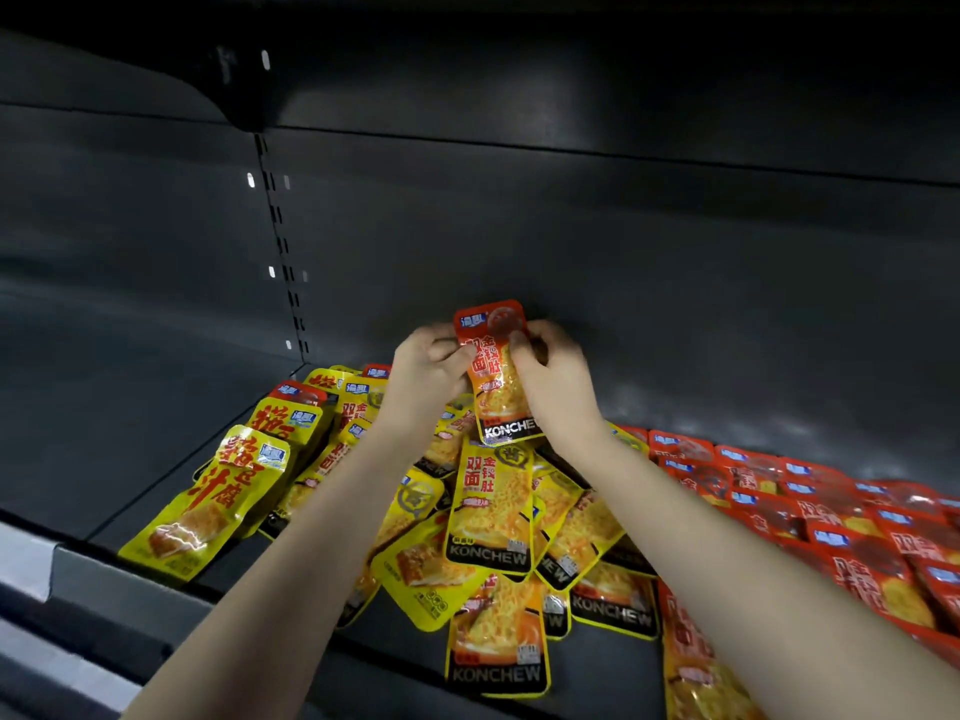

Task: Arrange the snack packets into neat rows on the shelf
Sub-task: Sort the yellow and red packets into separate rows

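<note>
The packet (498, 376) held up in the middle of the frame is probably very light and soft. It looks like a thin, glossy foil pouch with a flat filling, so it should bend easily and may slip between dry fingers (457, 356). The best places to hold it are, I think, the flat sealed borders at the sides or at the top, not the filled middle, which could be crushed.

The packet is red at the top with a small blue label, orange-yellow in the middle with red characters, and it has a black band with the word KONCHEW at the bottom. It stands nearly upright, a little tilted, above the heap.

The left hand (428, 374) pinches its left edge and the right hand (553, 379) grips its right edge near the top, with the fingers of both hands curled onto it.

Below the hands, in the lower centre, a pile of yellow packets (488, 517) lies disordered, overlapping at many angles, and some of them lean to the left. In the lower right of the frame, red packets (831, 517) already lie in overlapping rows.

Everything rests on a dark shelf (156, 444). Behind it is a dark back panel (623, 252), and a slotted rail (280, 241) runs down it in the left half of the frame.
</note>
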Demonstrator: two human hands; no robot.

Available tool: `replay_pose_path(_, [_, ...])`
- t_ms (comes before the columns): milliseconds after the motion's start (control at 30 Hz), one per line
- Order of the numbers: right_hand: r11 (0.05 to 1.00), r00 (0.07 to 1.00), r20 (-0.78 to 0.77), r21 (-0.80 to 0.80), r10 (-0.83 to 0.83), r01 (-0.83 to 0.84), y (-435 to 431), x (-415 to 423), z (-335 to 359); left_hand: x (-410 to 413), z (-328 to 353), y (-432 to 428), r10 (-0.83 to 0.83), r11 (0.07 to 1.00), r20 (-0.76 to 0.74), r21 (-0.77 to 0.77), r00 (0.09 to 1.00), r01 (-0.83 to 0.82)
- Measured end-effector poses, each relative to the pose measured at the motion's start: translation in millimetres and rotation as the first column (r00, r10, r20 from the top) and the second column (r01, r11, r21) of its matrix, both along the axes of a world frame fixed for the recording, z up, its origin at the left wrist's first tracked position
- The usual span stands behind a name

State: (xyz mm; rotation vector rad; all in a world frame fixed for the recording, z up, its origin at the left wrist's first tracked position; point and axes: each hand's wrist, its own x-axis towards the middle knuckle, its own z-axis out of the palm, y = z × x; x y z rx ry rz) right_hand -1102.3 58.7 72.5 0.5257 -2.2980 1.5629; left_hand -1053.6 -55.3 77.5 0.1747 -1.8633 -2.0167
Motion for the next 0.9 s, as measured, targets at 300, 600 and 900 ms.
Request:
replay_pose_path(300, [0.996, 0.998, -0.02, 0.055, -0.063, 0.064, 74, 35, 11, 12, 18, 60, -0.16, 0.967, 0.046, -0.192, 0.986, 0.166])
replay_pose_path(600, [0.981, 0.976, 0.105, 0.054, -0.189, 0.184, 182, 78, -3, 29, 5, 169, -0.265, 0.909, 0.172, -0.283, 0.949, 0.306])
replay_pose_path(900, [0.955, 0.953, 0.139, 0.162, -0.27, 0.247, 270, 117, -9, 44, -6, 252, -0.383, 0.797, 0.241, -0.401, 0.892, 0.451])
